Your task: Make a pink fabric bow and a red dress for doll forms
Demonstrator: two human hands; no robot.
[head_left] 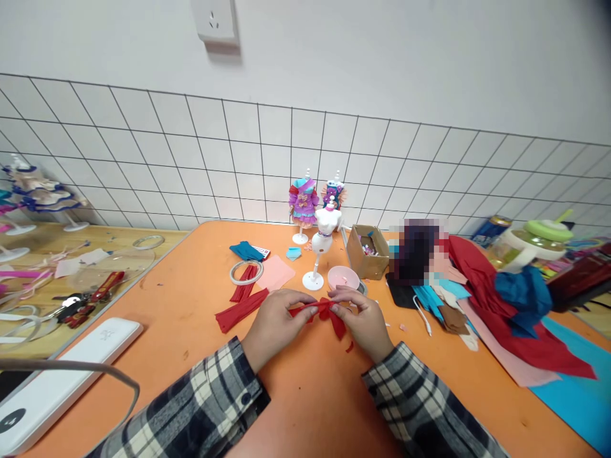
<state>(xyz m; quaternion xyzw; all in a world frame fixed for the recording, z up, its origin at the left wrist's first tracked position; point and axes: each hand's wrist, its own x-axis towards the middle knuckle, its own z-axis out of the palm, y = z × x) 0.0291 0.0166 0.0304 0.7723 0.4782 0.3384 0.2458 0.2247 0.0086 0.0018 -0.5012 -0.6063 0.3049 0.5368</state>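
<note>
Between my two hands is a piece of red crepe paper (324, 308), gathered in the middle with a loose end hanging down on the right. My left hand (281, 320) pinches its left end between thumb and fingers. My right hand (363, 320) grips it near the gathered part, fingertips closed. Just beyond stands a small white mannequin (323, 245) on a round base, bare except for a pink band at its neck. Pleated red paper strips (242, 310) lie left of my left hand, beside a pink paper square (272, 273).
Two dressed mannequins (304, 202) stand by the tiled wall. A cardboard box (367, 252) and a pink bowl (344, 278) are right of the bare mannequin. A tape roll (246, 273) lies left. Coloured papers (515, 312) pile up at right; a white power bank (71, 381) lies at left.
</note>
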